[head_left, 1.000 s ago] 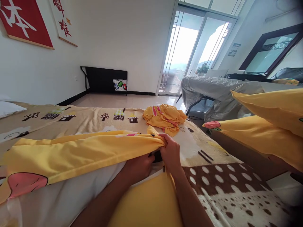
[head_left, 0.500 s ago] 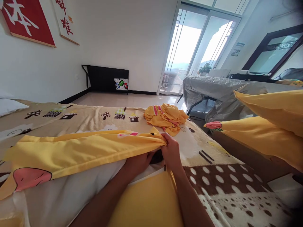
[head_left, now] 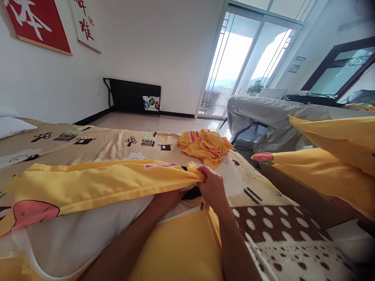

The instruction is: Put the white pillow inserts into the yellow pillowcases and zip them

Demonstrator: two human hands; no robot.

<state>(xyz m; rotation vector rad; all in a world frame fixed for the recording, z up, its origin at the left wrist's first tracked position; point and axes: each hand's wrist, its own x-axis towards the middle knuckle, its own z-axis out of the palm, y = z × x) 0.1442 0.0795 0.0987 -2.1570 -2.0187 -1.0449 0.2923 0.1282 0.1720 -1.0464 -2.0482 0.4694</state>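
A yellow pillowcase [head_left: 105, 179] with a pink patch at its left end lies across the bed in front of me. A white pillow [head_left: 93, 222] shows below its raised edge. My right hand [head_left: 211, 183] is closed on the bunched right corner of the pillowcase. Reaching in under the raised fabric, my left hand [head_left: 173, 198] lies between the pillowcase and the pillow; its fingers are hidden by the cloth. More yellow cloth [head_left: 178, 246] spreads between my forearms.
A crumpled yellow cloth bundle [head_left: 203, 145] rests on the patterned blanket [head_left: 117, 142] ahead. At right are yellow pillows [head_left: 319, 168] and a plastic-covered table [head_left: 263, 105]. A black folded panel [head_left: 129, 95] leans against the far wall, left of the glass door [head_left: 231, 62].
My left hand has slid slightly deeper under the pillowcase fabric. My right hand keeps its hold on the corner, and the view has shifted a little.
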